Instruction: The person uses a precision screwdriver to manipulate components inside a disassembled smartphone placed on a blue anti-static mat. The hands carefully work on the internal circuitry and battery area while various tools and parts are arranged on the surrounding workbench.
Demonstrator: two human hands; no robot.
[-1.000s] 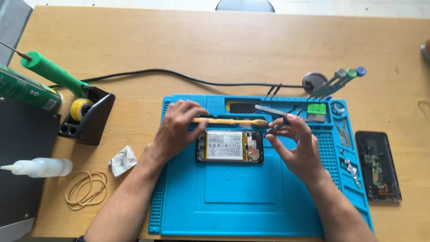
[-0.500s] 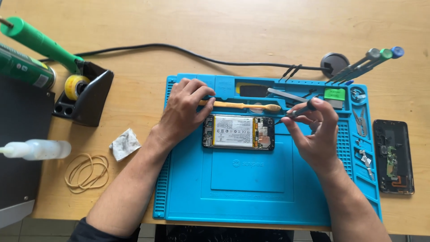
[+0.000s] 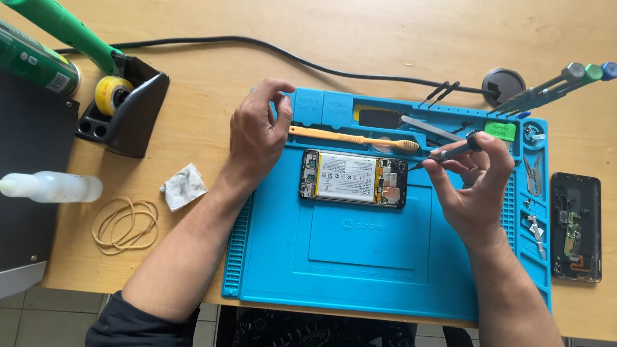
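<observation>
An opened phone [image 3: 353, 178] with its battery showing lies on a blue repair mat [image 3: 360, 257]. My right hand [image 3: 475, 186] grips a small dark screwdriver [image 3: 450, 151], tip pointing at the phone's right end. My left hand [image 3: 257, 132] hovers left of the phone, lifted off it, thumb and forefinger close together; whether they pinch something tiny is unclear. A yellow-handled brush [image 3: 347, 139] lies just behind the phone.
A soldering iron stand [image 3: 122, 109] with green iron, a clear bottle [image 3: 51, 187], rubber bands [image 3: 125, 222] and a crumpled wipe [image 3: 183, 186] sit left. A phone back cover [image 3: 575, 225] lies right of the mat. Screwdrivers [image 3: 553, 87] and a black cable [image 3: 270, 48] are at the back.
My left hand has lifted off the phone's left end and drawn back to the left. The right hand stays with the screwdriver near the phone's right end.
</observation>
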